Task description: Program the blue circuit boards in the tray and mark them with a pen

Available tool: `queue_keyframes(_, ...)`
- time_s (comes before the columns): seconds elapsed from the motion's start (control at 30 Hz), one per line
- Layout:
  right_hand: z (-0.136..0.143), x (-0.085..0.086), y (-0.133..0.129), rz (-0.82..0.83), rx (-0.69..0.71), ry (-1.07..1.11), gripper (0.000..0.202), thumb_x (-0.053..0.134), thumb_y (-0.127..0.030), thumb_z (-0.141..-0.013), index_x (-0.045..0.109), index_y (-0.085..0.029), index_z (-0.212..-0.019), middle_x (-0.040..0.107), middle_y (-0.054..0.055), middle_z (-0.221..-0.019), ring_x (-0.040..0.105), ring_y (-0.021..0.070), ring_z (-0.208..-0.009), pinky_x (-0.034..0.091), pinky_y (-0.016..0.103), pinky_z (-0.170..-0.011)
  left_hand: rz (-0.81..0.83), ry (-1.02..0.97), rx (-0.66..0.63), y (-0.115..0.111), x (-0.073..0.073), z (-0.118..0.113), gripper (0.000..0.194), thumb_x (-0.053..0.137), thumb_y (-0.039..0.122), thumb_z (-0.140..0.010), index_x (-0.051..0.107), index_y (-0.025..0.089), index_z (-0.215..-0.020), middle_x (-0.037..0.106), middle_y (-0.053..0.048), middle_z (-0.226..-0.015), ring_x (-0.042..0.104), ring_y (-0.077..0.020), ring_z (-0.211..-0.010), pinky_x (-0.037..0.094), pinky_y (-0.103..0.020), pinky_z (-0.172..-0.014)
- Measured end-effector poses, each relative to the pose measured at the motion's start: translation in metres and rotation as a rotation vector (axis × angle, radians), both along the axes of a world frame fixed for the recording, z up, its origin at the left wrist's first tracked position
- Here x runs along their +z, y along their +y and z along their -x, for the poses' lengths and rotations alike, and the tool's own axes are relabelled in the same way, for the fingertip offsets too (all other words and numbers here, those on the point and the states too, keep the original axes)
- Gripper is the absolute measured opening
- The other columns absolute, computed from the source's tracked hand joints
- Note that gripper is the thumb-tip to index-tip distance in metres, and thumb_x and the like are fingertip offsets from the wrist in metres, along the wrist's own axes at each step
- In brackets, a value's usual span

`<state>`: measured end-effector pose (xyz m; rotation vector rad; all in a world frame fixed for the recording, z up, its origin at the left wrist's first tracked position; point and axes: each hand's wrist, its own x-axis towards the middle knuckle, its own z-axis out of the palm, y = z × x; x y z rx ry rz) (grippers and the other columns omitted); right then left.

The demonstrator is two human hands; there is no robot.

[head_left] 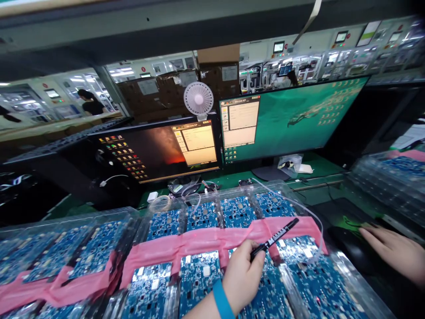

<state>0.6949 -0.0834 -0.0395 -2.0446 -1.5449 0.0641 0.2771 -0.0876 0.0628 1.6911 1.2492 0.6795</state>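
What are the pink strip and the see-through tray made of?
The pink strip looks like thin matte foam or plastic sheet: it wrinkles softly. The tray seems clear, glossy moulded plastic, since the blue boards show through and light glints on it.

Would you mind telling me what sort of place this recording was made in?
Most likely an electronics factory test bench: clear trays of blue circuit boards fill the green bench, two monitors show software windows, and the left hand holds a black marker.
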Motion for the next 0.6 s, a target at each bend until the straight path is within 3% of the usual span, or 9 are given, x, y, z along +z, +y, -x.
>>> queue_keyframes(0.1,0.024,0.023,-0.003,0.016,0.025,-0.139,0.033,0.044,-0.051,-0.070,0.059,-0.023,-0.079,0.059,0.015,-0.094,0.052,0.0298,-0.094,0.037,0.041,-0.081,-0.001,-0.007,-0.002,-0.002,0.000,0.001,0.017,0.039,0.029,-0.081,0.050,0.017,-0.082,0.053,-0.001,-0.074,0.048,-0.0140,-0.069,0.037,-0.026,-0.062)
queue_keyframes(0.17,0.054,0.045,-0.008,-0.024,0.060,-0.147,0.033,0.044,-0.049,-0.074,0.054,-0.023,-0.091,0.057,0.015,-0.098,0.053,0.0264,-0.092,0.039,0.038,-0.080,-0.034,-0.023,-0.021,-0.004,0.001,0.003,0.017,0.039,0.028,-0.081,0.051,0.017,-0.085,0.055,-0.002,-0.077,0.050,-0.0140,-0.072,0.038,-0.026,-0.065)
queue_keyframes(0.23,0.093,0.067,-0.017,-0.028,0.199,-0.068,0.031,0.050,-0.046,-0.073,0.052,-0.025,-0.096,0.058,0.010,-0.097,0.055,0.0227,-0.088,0.044,0.034,-0.076,-0.106,-0.054,-0.070,-0.005,0.001,0.004,0.017,0.041,0.026,-0.080,0.052,0.017,-0.089,0.057,-0.002,-0.083,0.051,-0.0138,-0.077,0.039,-0.025,-0.069)
queue_keyframes(0.3,0.136,0.086,-0.027,0.016,0.447,0.017,0.041,0.055,-0.042,-0.072,0.045,-0.027,-0.108,0.054,0.006,-0.105,0.052,0.0212,-0.095,0.046,0.032,-0.079,-0.209,-0.067,-0.120,-0.006,0.002,0.006,0.017,0.044,0.024,-0.079,0.054,0.017,-0.091,0.057,-0.003,-0.087,0.051,-0.0138,-0.081,0.038,-0.024,-0.073)
queue_keyframes(0.37,0.178,0.101,-0.038,0.027,0.598,0.087,0.047,0.061,-0.039,-0.067,0.042,-0.026,-0.108,0.056,0.005,-0.101,0.054,0.0207,-0.090,0.049,0.029,-0.075,-0.303,-0.049,-0.195,-0.008,0.003,0.007,0.017,0.047,0.023,-0.077,0.055,0.018,-0.090,0.058,-0.003,-0.086,0.052,-0.0137,-0.082,0.038,-0.023,-0.074)
queue_keyframes(0.47,0.221,0.112,-0.052,0.035,0.730,0.174,0.040,0.062,-0.035,-0.066,0.045,-0.027,-0.102,0.058,0.001,-0.087,0.058,0.0186,-0.080,0.051,0.024,-0.065,-0.434,0.070,-0.393,-0.010,0.006,0.007,0.017,0.048,0.024,-0.077,0.055,0.019,-0.092,0.058,-0.001,-0.084,0.053,-0.0130,-0.078,0.039,-0.022,-0.071)
queue_keyframes(0.6,0.231,0.103,-0.062,0.030,0.797,0.134,0.021,0.046,-0.026,-0.080,0.050,-0.033,-0.100,0.058,0.000,-0.097,0.055,0.0163,-0.091,0.048,0.024,-0.079,-0.582,0.371,-0.546,-0.014,0.008,0.005,0.020,0.045,0.033,-0.078,0.052,0.018,-0.088,0.058,-0.002,-0.078,0.054,-0.0154,-0.070,0.039,-0.024,-0.062)
